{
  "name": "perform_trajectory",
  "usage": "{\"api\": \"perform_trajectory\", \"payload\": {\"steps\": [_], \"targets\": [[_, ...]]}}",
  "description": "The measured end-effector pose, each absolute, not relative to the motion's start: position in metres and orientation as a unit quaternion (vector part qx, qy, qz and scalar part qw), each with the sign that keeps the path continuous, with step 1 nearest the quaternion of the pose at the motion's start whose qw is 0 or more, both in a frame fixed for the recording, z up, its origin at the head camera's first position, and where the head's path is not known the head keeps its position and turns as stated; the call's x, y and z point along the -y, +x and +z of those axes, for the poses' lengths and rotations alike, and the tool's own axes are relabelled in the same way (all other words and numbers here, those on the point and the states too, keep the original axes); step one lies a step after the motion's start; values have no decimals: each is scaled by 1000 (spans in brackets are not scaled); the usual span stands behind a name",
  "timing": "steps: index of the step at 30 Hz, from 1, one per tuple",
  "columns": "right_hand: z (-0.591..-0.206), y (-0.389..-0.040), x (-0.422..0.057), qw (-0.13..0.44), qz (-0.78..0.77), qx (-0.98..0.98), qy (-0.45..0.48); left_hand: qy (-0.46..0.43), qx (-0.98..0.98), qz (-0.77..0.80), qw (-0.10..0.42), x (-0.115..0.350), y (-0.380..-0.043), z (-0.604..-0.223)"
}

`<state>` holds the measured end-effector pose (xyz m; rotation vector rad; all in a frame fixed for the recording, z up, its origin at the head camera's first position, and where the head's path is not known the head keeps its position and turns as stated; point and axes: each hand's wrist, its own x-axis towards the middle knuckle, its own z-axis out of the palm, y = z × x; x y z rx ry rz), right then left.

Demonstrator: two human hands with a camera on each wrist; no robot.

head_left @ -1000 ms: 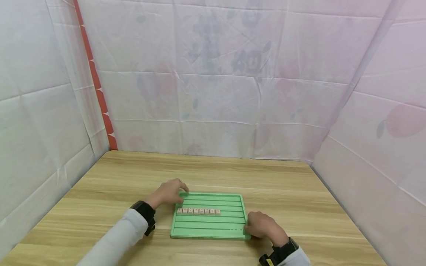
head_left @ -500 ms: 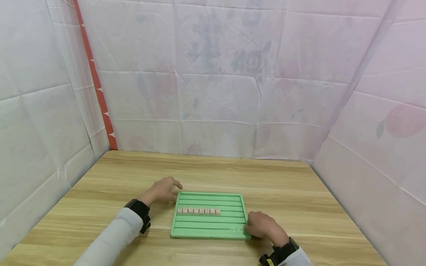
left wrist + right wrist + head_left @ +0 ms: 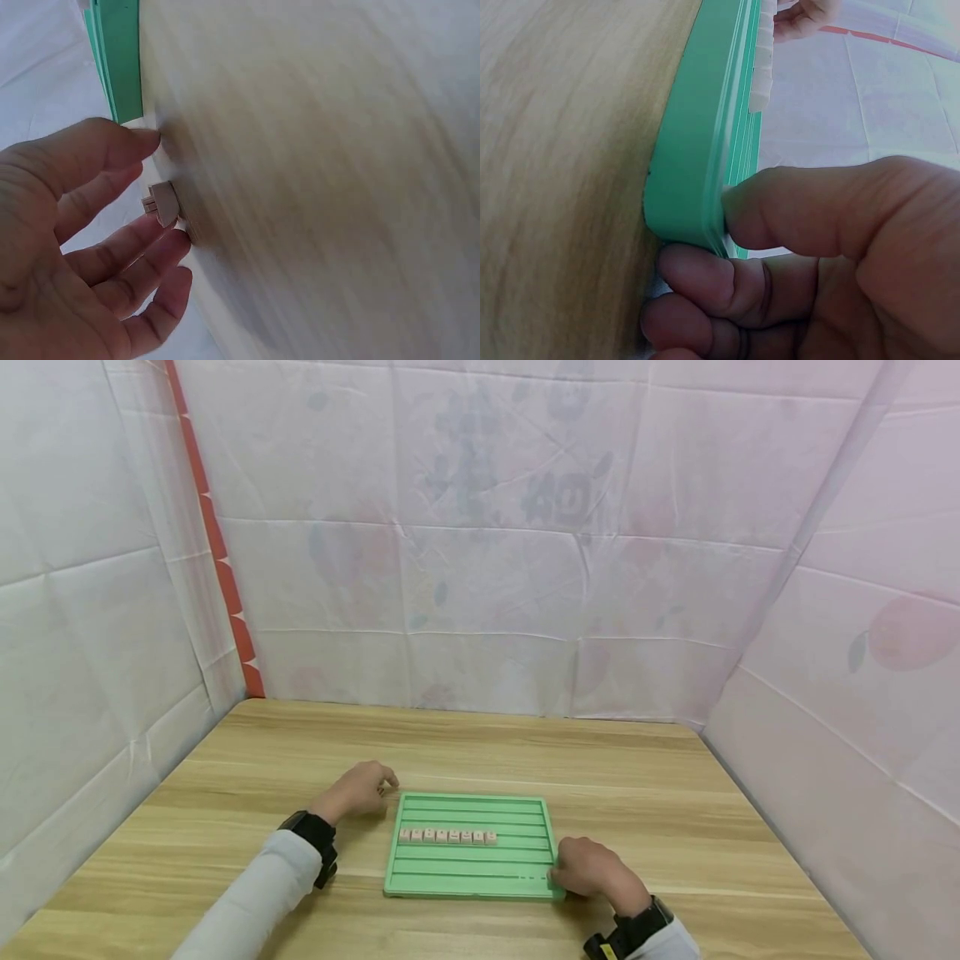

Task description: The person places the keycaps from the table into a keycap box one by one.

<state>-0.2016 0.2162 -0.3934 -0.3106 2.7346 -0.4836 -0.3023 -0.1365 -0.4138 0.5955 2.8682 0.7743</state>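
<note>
A green ridged tray (image 3: 472, 867) lies on the table, with a row of pale keycaps (image 3: 453, 837) along one of its ridges. My right hand (image 3: 592, 867) grips the tray's near right corner; in the right wrist view the thumb (image 3: 802, 210) lies on top and the fingers are beneath the edge. My left hand (image 3: 358, 790) is just off the tray's far left corner. A single keycap (image 3: 163, 204) stands among its loosely bent fingers in the left wrist view, stem side showing. The thumb is apart from it, while a fingertip seems to touch it.
The wooden table (image 3: 637, 785) extends around the tray. Pale sheets (image 3: 487, 577) hang as walls at the back and both sides, with a red strip (image 3: 217, 543) at the back left corner. Both wrists wear black bands (image 3: 315, 843).
My left hand has moved left, off the tray's far left corner and onto the table beside it. The right hand and the tray have stayed in place.
</note>
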Motion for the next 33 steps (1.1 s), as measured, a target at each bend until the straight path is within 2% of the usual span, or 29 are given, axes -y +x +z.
{"api": "perform_trajectory", "payload": {"steps": [13,33], "targets": [[-395,-203,-217,180,-172,-963,-104,203,-946,252,31,135,-300,-413],[-396,-203,-217,179,-176,-963,-101,194,-947,255,30,135,-303,-416]]}}
